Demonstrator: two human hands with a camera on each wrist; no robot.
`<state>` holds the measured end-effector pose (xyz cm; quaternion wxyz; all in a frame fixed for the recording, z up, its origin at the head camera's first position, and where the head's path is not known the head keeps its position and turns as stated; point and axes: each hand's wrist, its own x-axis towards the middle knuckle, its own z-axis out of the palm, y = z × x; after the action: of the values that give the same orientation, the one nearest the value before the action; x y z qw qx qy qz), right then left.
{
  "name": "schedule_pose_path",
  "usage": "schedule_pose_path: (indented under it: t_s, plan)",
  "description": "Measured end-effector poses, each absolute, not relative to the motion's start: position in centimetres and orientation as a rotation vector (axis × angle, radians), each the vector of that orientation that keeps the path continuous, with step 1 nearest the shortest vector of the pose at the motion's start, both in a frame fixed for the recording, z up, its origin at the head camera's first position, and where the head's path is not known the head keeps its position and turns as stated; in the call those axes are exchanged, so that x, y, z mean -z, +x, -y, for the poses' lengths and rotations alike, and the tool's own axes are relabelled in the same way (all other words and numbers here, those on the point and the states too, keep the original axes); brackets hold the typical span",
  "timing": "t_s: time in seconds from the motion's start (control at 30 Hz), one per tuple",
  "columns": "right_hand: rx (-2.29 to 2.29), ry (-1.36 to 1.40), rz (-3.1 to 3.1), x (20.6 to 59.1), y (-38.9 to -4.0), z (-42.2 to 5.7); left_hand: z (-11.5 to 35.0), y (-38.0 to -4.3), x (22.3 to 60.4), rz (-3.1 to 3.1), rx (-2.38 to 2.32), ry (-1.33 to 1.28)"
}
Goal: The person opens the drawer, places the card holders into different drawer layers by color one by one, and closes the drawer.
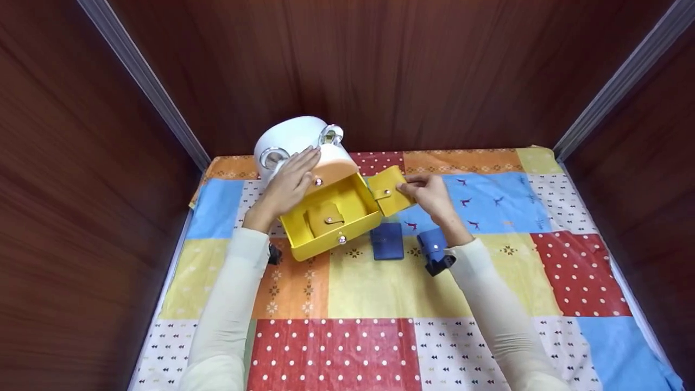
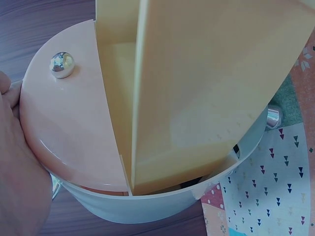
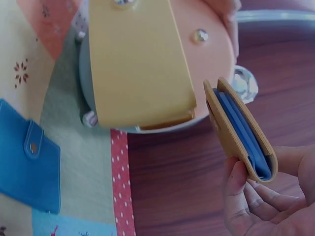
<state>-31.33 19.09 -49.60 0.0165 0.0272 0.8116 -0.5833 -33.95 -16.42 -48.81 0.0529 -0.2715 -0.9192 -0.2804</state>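
My right hand (image 1: 434, 198) pinches a yellow snap-strap card wallet (image 1: 392, 198) by its edge, just right of the open drawer. Blue inner sleeves show between its covers in the right wrist view. The yellow drawer (image 1: 361, 224) sticks out from a white drum-shaped box (image 1: 293, 136) with an upper peach drawer front (image 2: 74, 118). Inside the pulled-out drawer lies a tan-yellow wallet (image 1: 320, 217). With fingers straight, my left hand (image 1: 290, 182) rests against the box's front, over the peach part. Its fingers are largely out of frame in the left wrist view.
Two blue snap wallets lie on the patchwork cloth: one (image 1: 387, 241) before the drawer's right corner, another (image 1: 431, 241) by my right wrist. Silver ring-like fittings (image 1: 273, 157) stand on the box. Dark wood-grain panels (image 1: 380, 76) enclose the cloth at the back and sides.
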Motion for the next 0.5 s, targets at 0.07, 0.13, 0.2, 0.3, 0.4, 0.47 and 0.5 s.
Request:
schedule_pose_path:
  t_s: [0.07,0.13,0.2,0.3,0.4,0.47,0.5]
  plan:
    - [1.816,0.073,-2.517,49.7,-31.4,-18.6,16.4,-33.9,48.8,2.796,0.854,-0.824]
    - [1.819,0.07,-2.511,49.8,-31.4,-18.1,16.4,-33.9,48.8,2.793,0.858,-0.825]
    - [1.828,0.065,-2.501,49.8,-31.4,-17.5,16.4,-33.9,48.8,2.787,0.859,-0.83]
    - [1.841,0.054,-2.486,49.7,-31.5,-16.7,16.4,-33.9,48.8,2.781,0.858,-0.836]
    - [1.832,0.048,-2.485,49.7,-31.6,-16.1,16.5,-33.9,48.8,2.783,0.855,-0.835]
    - [1.83,0.047,-2.477,49.7,-31.6,-15.7,16.5,-33.9,48.8,2.784,0.855,-0.834]
    - [1.833,0.047,-2.473,49.6,-31.6,-15.5,16.5,-34.0,48.8,2.784,0.854,-0.835]
